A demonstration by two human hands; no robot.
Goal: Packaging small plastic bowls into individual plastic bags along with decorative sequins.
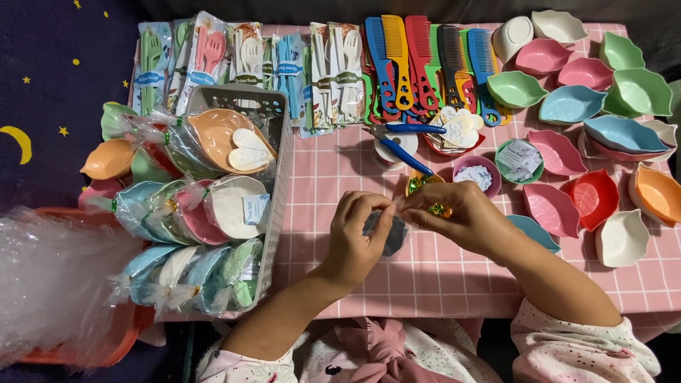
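Both hands meet over the pink checked table (425, 276). The left hand (358, 237) and the right hand (461, 216) pinch a thin gold tie (436, 209) between their fingertips, and each grip is closed tight on it. A small wrapped dish (390, 232) sits just under the left hand, touching its fingers. It looks like the tying step, so the next move needs a careful twist close to the wrap. A grey basket (273, 149) of wrapped dishes stands to the left. Blue scissors (404, 145) lie past the hands.
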